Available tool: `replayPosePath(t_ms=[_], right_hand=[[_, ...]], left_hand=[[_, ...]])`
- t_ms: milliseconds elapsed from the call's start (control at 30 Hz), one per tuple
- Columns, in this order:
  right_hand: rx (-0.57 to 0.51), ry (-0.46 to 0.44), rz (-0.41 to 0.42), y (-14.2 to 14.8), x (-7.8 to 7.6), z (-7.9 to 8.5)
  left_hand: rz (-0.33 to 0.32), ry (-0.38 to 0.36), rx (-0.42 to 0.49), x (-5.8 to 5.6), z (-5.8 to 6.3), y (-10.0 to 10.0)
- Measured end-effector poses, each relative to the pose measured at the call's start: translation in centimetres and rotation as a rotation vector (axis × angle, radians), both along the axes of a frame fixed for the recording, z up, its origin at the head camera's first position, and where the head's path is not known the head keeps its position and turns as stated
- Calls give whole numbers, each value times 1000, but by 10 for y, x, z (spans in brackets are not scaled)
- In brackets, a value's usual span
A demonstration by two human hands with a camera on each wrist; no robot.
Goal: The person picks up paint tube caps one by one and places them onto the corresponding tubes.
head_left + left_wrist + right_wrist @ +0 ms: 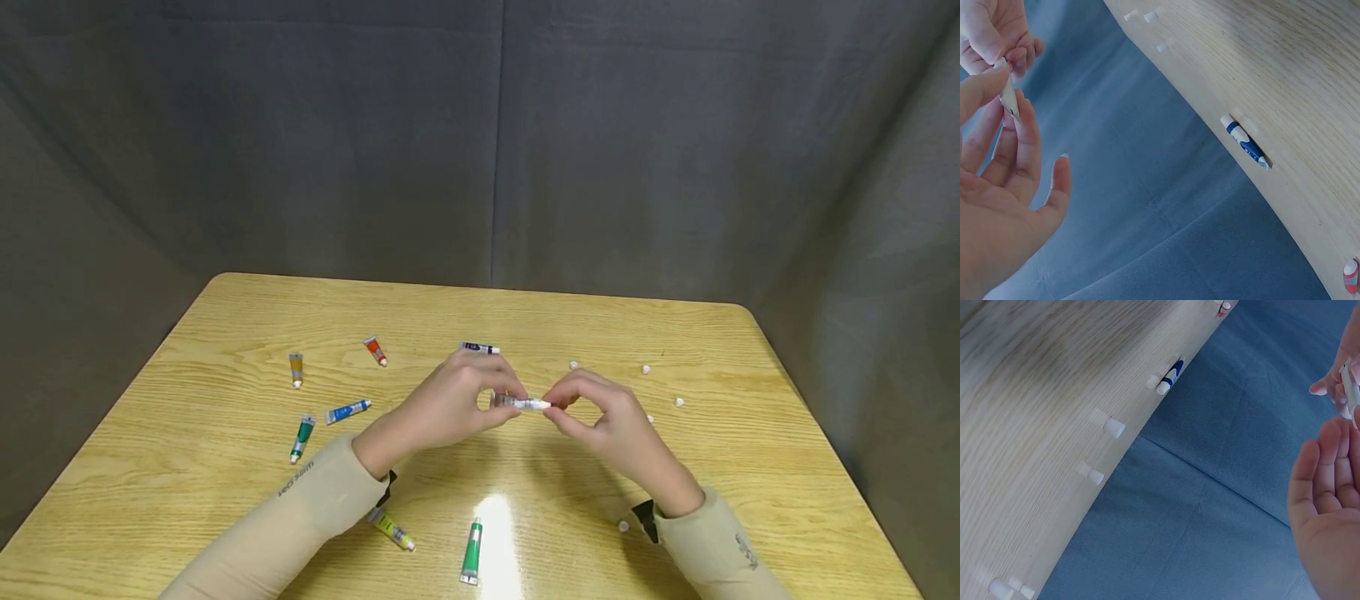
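My L hand (457, 396) holds a small whitish tube (531, 404) btwn thumb & fingers, its white tip pointing R; my R hand (611, 417) pinches that tip w/ thumb & forefinger. Tube's held up above the tbl (757, 467), abt mid. Just beyond L hand lies a dk blue tube (480, 348). Out on my L: red tube (376, 351), ochre tube (297, 370), blue tube (348, 412) & dk green tube (302, 439), the last two nr each other. Closer to me: yellow-green tube (391, 530) by my L sleeve (322, 492), bright green tube (472, 552) to its R. White caps (679, 402) lie scattered around R hand, one (623, 526) nr my R wrist. Dk curtain (337, 167) behind tbl.
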State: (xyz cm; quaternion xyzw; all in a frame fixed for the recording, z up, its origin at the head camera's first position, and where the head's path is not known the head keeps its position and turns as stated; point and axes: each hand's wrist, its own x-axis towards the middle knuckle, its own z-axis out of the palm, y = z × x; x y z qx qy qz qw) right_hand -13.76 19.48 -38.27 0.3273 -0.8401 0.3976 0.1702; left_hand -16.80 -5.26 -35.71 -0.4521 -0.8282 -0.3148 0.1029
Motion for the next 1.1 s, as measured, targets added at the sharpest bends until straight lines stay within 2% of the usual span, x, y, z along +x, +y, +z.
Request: replayPosePath(t_ms=[367, 633, 1100], right_hand=[[-9, -30, 29, 1, 1, -3], [19, -46, 14, 5, 0, -3], [0, 28, 62, 2, -1, -2]], left_hand=[[27, 47, -24, 3, -2, 2], [14, 33, -10, 1, -3, 0], [-15, 22, 11, -1, -4, 0]])
